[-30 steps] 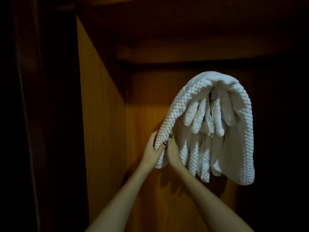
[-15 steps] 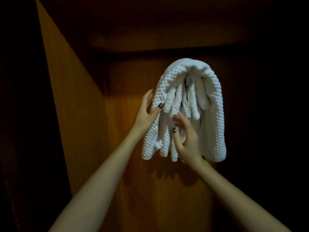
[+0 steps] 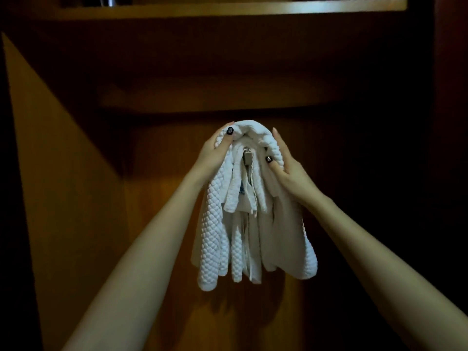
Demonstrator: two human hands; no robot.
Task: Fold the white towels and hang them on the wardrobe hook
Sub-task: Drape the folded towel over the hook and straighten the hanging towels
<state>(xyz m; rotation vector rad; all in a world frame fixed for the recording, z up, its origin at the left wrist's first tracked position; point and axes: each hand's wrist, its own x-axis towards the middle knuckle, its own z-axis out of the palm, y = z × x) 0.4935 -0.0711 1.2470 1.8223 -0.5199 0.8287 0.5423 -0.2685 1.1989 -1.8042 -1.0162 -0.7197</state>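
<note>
Several folded white towels (image 3: 217, 234) with a quilted weave hang in a bundle over a small metal hook (image 3: 247, 158) on the wardrobe's back panel. The hook's tip shows between the folds near the top. My left hand (image 3: 215, 153) grips the bundle's upper left, thumb on top of the fold. My right hand (image 3: 288, 171) holds the upper right side, thumb pressed into the cloth and fingers behind it. The towel ends dangle below both hands.
The wardrobe is dim. Its wooden left wall (image 3: 63, 186) slants in at the left. A dark rail or ledge (image 3: 215, 97) runs above the towels, and a lit shelf edge (image 3: 228, 7) crosses the top. The right side is in shadow.
Both hands moved up from the towels' lower edges to the top of the bundle at the hook. The view shifted, so the towels now sit centred and the upper shelf shows.
</note>
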